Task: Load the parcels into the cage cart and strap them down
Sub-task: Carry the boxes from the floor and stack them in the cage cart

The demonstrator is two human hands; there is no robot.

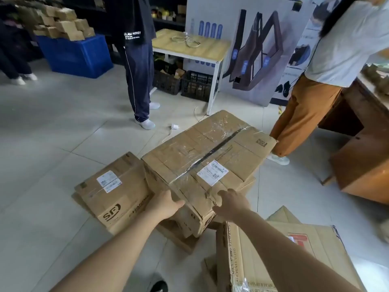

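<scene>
At the near right, a printed carton [280,262] stands beside the right forearm. Just beyond, the left hand [166,204] lies against the near corner of the large taped parcel [210,152], fingers hidden, so I cannot tell its grip; the right hand [231,202] hooks curled fingers over the near top edge. The parcel, brown and crumpled, bears a white label and sits on lower cartons, an SF box [114,196] touching its left. Farther off stand two people, a table [202,50], black crates [195,85] and a blue bin [77,54].

Arms outstretched, left grip [166,204] and right grip [231,202] clasping.
</scene>
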